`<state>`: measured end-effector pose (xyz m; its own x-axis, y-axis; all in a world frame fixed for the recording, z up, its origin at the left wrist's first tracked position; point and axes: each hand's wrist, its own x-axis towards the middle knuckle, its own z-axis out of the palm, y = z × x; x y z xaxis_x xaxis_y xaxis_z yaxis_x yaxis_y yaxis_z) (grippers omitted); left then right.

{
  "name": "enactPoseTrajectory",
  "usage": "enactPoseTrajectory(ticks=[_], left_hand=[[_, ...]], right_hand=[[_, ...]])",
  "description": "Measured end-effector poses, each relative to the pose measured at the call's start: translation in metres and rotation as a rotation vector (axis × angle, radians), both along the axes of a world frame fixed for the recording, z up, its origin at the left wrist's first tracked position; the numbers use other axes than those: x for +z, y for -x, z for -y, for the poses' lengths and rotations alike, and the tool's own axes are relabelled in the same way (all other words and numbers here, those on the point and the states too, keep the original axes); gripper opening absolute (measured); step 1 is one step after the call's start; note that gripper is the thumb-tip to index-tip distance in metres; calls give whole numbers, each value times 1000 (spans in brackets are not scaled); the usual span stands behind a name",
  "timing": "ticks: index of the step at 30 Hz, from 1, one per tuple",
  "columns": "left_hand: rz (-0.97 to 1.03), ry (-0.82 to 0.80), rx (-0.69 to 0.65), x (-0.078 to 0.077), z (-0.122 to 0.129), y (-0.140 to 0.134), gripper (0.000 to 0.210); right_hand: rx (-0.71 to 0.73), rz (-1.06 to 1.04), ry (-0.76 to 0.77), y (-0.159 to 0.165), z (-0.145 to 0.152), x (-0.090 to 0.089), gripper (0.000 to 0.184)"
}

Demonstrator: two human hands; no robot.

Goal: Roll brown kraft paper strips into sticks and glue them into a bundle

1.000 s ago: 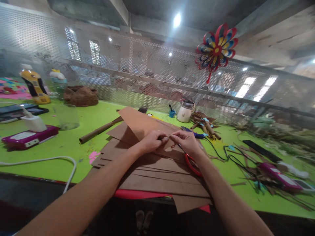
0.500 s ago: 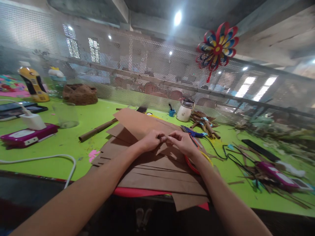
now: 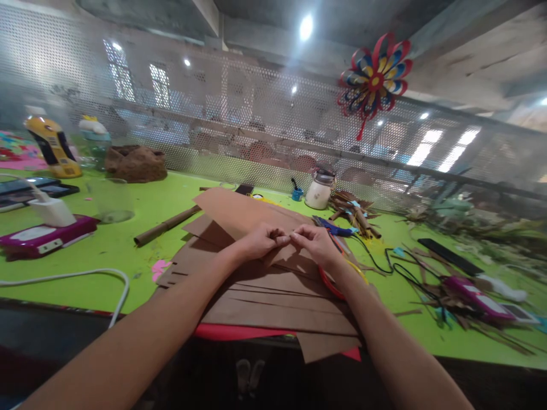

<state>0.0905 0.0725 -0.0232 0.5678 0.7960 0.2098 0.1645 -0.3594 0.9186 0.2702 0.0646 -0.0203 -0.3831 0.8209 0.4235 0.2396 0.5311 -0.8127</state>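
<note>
My left hand point(image 3: 258, 242) and my right hand point(image 3: 316, 242) meet fingertip to fingertip above a stack of brown paper sheets point(image 3: 277, 310). Both are closed in a pinch. A small dark brown bit shows in the curled left fingers; its kind is too small to tell. Whatever lies between the right thumb and forefinger is hidden. Under the right wrist, partly covered, is a red and yellow looped thing point(image 3: 329, 283). Just beyond that hand lies a blue-handled tool point(image 3: 339, 229) with a black cord.
A brown paper tube point(image 3: 166, 225) and a clear cup point(image 3: 110, 202) are on the left of the green table point(image 3: 166, 196). A white-filled jar point(image 3: 318, 191) stands at the back. Brown scraps point(image 3: 453, 299) and a purple power strip point(image 3: 474, 297) lie right.
The view has shifted slightly. My fingers have moved a little against each other, the left thumb now stretched further toward the right fingertips. The paper stack looks the same.
</note>
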Motion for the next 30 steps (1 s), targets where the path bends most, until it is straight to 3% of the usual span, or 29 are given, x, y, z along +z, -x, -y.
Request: enactPoseTrajectory(ticks=[8,16,20,24,30], left_hand=[[35,-1,6,10,8,0,33],[-7,35,67,7,4,3,36],[13,26,106,5,2,2,39],[-15,-4,123,2,-2,4,39],[-78,-80,99,2,-3,7,43]], right_hand=[[-20,-57,47,-1,-2,-1,27],[-21,-181,148,-1,-4,0,27],[-40,-163,-51,1,-2,3,26],[-63,17,-273,2,4,9,13],[-78,127,-418,0,4,10,11]])
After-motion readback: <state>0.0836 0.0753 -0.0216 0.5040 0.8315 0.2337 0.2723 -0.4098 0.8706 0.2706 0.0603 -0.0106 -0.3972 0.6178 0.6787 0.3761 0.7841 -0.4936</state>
